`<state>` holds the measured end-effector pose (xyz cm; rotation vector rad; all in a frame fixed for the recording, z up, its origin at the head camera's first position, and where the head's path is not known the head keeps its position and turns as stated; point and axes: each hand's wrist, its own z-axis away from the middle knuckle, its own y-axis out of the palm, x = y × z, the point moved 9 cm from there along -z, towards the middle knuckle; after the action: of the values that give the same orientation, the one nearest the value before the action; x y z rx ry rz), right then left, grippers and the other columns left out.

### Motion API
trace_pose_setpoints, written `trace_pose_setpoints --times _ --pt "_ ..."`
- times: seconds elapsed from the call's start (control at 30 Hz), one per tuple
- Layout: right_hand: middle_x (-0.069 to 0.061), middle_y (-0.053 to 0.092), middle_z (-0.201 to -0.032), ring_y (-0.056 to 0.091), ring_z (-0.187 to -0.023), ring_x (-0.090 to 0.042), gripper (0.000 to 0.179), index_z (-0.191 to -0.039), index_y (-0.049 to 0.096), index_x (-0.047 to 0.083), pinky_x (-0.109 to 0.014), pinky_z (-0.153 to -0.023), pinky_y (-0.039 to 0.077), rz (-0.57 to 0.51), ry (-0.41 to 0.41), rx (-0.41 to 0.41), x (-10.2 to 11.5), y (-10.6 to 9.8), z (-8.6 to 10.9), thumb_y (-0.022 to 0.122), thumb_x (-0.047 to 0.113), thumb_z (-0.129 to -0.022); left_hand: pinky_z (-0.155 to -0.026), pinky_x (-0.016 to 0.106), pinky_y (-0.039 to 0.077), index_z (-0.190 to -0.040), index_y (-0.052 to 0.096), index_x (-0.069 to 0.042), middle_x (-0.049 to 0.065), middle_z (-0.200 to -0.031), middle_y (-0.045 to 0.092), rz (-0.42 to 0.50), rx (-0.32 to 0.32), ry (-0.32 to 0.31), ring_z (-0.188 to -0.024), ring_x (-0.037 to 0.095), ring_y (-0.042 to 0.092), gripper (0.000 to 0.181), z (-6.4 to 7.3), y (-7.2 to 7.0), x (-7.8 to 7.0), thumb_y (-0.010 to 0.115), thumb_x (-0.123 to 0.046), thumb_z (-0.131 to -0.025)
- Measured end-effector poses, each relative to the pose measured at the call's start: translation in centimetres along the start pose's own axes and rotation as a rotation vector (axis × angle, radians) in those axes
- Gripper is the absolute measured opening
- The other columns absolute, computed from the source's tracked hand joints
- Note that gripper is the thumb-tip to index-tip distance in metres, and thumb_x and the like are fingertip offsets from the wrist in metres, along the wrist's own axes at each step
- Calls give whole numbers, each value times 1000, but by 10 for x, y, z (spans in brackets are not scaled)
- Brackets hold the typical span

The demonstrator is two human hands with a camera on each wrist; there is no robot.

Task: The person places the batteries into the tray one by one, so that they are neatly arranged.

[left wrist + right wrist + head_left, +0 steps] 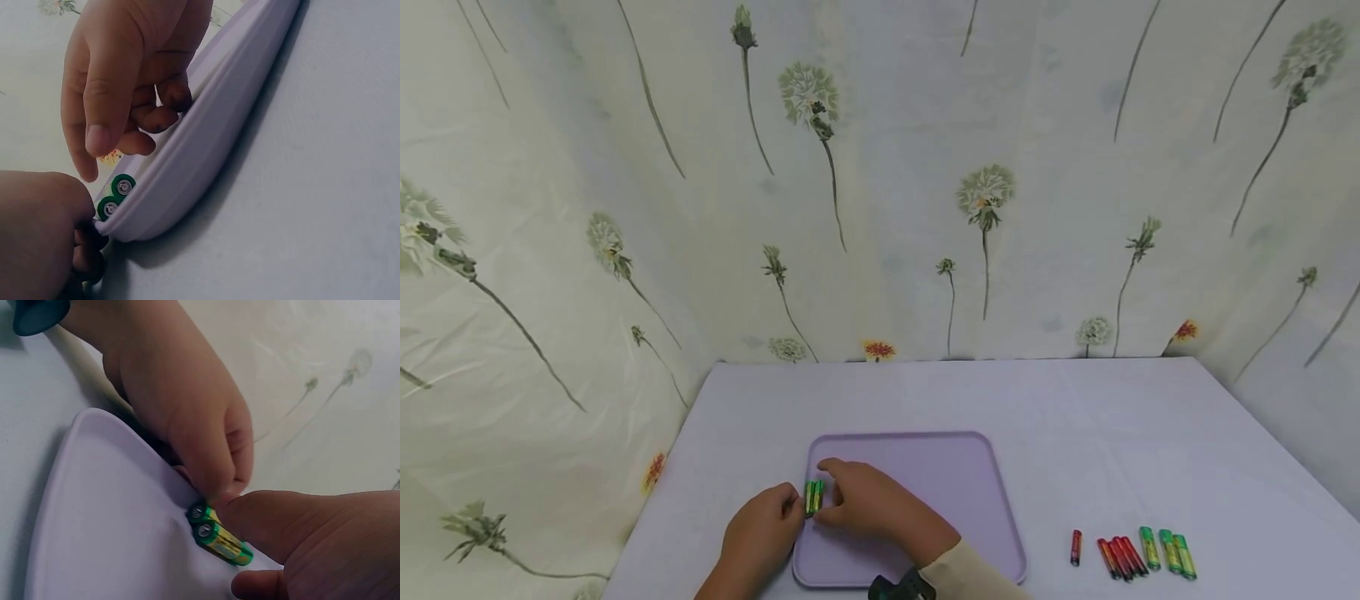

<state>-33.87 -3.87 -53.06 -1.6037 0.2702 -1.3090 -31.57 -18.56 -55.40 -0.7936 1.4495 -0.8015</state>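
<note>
Two green-and-yellow batteries (814,497) lie side by side in the pale purple tray (925,467), along its left wall. With curled fingers, my left hand (762,529) grips the tray's left rim right beside them. My right hand (868,500) reaches over the tray from the right, thumb and fingers apart around the batteries. Seen from the right wrist, the thumb of the right hand (325,540) is close against the battery pair (219,534). The left wrist view shows the batteries' green ends (117,197) just inside the rim.
On the white table (760,400), right of the tray, lie a single red battery (1077,547), a row of several red batteries (1122,558) and three green ones (1171,552). A flower-patterned cloth (895,250) hangs behind and beside the table.
</note>
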Motion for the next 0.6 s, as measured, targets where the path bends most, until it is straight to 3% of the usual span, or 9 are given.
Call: trace_pose_setpoints --times 0.23,0.43,0.6 --pt "13 64 -86 59 -78 -3 71 -149 54 20 -30 -77 50 -45 22 7 -11 -15 15 83 42 -88 -57 32 36 -81 63 -24 -8 -68 54 -14 17 2 -62 12 48 19 -1 1 -3 65 -30 -99" --pt "15 66 -93 60 -82 -2 66 -148 55 21 -28 -78 51 -64 -26 0 -16 -31 34 81 42 -90 -58 33 36 -81 63 -23 -7 -69 54 -21 1 -13 -63 13 48 18 1 -1 -5 65 -29 -97" --pt "14 65 -91 60 -79 -3 62 -145 58 18 -27 -73 51 -94 -23 -25 -29 -41 45 81 38 -91 -56 31 33 -79 61 -24 -8 -67 52 -5 -1 -12 -61 11 46 20 4 -1 -3 65 -29 -98"
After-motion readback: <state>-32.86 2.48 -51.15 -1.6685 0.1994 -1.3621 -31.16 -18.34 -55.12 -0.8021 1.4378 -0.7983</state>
